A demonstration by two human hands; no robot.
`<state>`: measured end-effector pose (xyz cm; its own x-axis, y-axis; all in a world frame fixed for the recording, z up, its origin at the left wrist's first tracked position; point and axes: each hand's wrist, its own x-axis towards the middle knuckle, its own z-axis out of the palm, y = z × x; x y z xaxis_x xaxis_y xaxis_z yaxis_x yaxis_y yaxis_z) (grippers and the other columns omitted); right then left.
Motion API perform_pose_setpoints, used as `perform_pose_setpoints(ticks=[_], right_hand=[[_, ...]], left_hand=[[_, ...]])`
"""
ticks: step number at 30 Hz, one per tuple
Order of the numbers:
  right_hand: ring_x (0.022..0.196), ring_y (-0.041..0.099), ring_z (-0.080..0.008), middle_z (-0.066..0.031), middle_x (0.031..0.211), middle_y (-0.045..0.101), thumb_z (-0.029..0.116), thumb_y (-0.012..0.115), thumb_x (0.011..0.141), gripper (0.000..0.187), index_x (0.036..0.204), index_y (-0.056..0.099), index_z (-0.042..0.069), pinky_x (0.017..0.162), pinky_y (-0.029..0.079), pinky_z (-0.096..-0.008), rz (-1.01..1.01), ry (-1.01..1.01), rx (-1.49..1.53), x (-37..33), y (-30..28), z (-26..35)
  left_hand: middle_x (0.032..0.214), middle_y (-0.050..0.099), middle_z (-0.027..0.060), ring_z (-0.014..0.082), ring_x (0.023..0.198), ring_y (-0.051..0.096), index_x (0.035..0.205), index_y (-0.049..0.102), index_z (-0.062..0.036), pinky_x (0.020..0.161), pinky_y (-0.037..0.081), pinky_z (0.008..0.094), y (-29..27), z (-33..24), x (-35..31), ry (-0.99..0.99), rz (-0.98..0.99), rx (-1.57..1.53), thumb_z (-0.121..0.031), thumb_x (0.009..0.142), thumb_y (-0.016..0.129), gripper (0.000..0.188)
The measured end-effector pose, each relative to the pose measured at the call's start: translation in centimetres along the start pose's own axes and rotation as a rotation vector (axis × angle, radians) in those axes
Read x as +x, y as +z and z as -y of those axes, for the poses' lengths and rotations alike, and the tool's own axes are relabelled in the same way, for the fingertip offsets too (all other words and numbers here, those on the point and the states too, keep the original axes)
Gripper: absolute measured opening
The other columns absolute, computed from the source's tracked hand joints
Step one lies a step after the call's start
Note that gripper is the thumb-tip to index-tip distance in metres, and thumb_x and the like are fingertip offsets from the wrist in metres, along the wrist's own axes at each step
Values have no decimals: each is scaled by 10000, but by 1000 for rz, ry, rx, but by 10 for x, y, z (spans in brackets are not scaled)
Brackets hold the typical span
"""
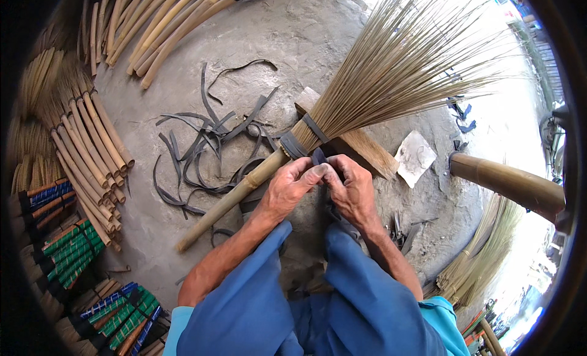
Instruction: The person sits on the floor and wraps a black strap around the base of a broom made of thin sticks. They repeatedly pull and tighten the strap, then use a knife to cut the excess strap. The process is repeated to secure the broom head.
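Note:
A broom lies slantwise before me, with its bamboo handle (226, 204) toward the lower left and its bristles (391, 68) fanned out to the upper right. Dark rubber strips (295, 145) wrap the joint where the bristles meet the handle. Just below this binding, my left hand (290, 188) and my right hand (354, 188) come together, fingers pinched on a dark rubber strip (319, 156). Part of that strip is hidden behind the fingers. A wooden block (365, 149) sits under the broom, beyond my right hand.
Loose rubber strips (205, 149) lie tangled on the grey floor (287, 38). Bundled bamboo handles (101, 142) and green and blue wrapped bundles (76, 252) are at the left. A thick bamboo post (507, 180), a pale flat piece (416, 158) and more bristles (483, 246) are at the right.

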<state>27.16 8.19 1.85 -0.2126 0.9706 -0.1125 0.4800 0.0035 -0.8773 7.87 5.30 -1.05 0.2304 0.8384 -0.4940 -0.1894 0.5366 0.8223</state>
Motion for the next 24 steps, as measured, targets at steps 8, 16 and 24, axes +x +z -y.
perform_pose_setpoints(ticks=[8,16,24], right_hand=[[894,638,-98,-11,960,716,202,736,1090,216,1142,729,-7,809,540,-294,12,195,187,-6,3,-7],[848,667,-145,-86,908,735,204,748,1069,233,1140,721,-17,796,555,-338,-104,195,88,-1,-13,-12],[813,704,-201,-132,902,751,209,748,1065,248,1171,731,-15,794,571,-364,-87,117,37,1,-19,-8]], left_hand=[[1033,743,-28,52,904,657,1202,761,-23,829,543,237,3,-1,5,109,-99,-84,-293,1118,719,285],[1088,798,78,142,980,724,1192,754,18,897,578,310,-9,-27,6,517,-366,506,-214,1073,768,262],[1351,747,278,446,1264,722,1527,568,17,1071,558,493,-31,-36,66,222,-164,849,-530,883,897,907]])
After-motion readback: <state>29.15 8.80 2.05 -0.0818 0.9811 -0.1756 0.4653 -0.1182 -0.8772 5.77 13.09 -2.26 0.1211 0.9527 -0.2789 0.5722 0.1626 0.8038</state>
